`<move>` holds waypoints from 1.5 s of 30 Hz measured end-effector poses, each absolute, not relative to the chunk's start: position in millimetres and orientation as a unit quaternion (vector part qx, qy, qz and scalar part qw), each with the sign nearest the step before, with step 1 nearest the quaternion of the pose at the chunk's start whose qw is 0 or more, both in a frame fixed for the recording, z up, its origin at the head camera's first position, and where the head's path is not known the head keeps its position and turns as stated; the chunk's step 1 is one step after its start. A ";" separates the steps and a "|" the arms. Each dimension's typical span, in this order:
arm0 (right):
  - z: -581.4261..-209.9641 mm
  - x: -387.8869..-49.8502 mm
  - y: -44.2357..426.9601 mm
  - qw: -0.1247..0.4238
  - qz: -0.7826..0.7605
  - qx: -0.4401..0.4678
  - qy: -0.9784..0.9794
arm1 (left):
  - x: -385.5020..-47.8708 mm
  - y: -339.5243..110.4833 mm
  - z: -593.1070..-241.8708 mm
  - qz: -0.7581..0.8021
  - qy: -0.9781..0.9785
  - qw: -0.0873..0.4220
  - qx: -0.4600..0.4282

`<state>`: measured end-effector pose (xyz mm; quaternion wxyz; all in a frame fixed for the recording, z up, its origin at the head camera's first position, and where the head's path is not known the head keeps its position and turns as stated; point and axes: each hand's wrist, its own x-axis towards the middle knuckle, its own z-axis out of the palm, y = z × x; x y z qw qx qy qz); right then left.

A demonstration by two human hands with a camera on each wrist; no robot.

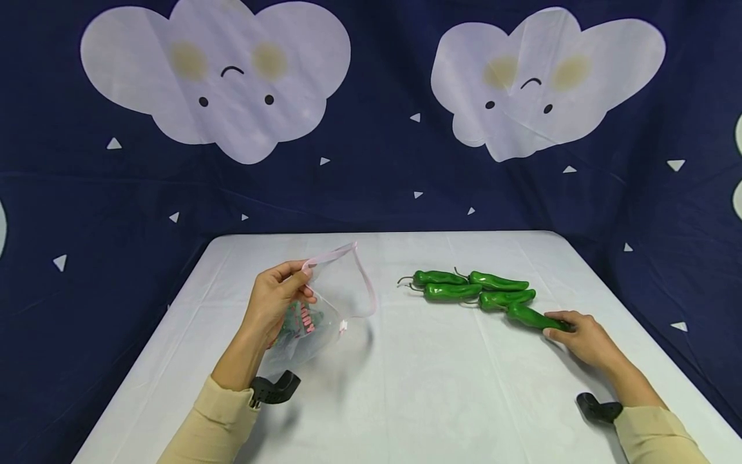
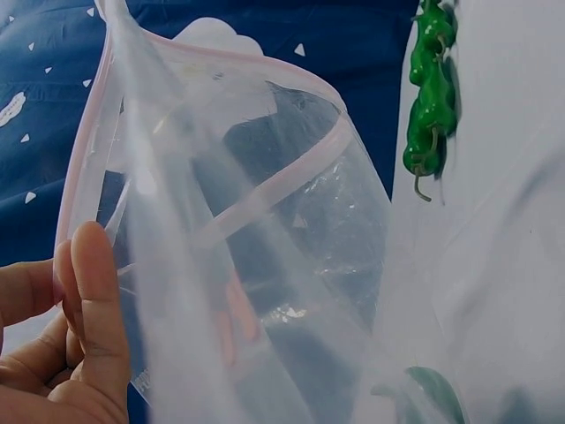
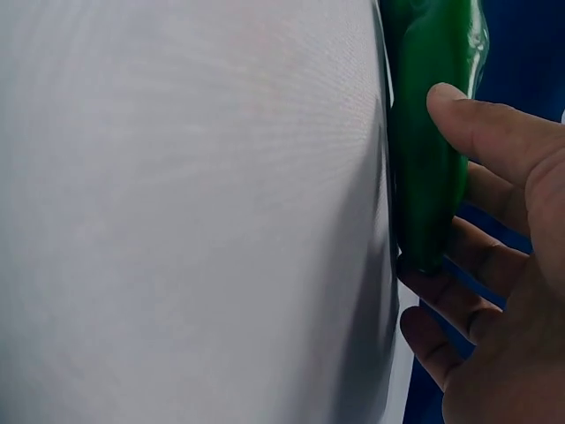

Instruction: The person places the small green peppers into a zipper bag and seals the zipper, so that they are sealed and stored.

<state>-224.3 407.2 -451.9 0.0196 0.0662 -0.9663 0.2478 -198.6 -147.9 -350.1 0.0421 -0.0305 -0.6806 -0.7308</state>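
Note:
A clear zip bag [image 1: 342, 287] with a pink-edged mouth and a white slider hangs in my left hand [image 1: 272, 299], which pinches its rim between thumb and fingers. In the left wrist view the bag's mouth gapes, and a green shape [image 2: 433, 397] shows dimly through the plastic low down; its kind is unclear. At the right, my right hand [image 1: 585, 341] holds the tip end of a green chili pepper [image 1: 529, 316], thumb on one side and fingers on the other. Up close in the right wrist view, that pepper's far end runs out of frame.
Several more green peppers [image 1: 452, 292] lie close together in two rows on the white tabletop [image 1: 429, 386], just left of the held one. A dark blue curtain [image 1: 382, 174] with white clouds hangs behind the table's back edge.

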 end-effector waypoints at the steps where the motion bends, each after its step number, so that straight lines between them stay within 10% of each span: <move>1: -452.0 -224.1 407.2 0.022 0.247 0.069 -0.966 | -198.6 -147.9 -350.0 -0.731 -0.681 0.042 -0.031; 45: -436.8 -205.7 406.6 0.086 0.398 0.070 -0.910 | -199.8 -147.8 -350.1 -0.739 -0.672 0.042 -0.033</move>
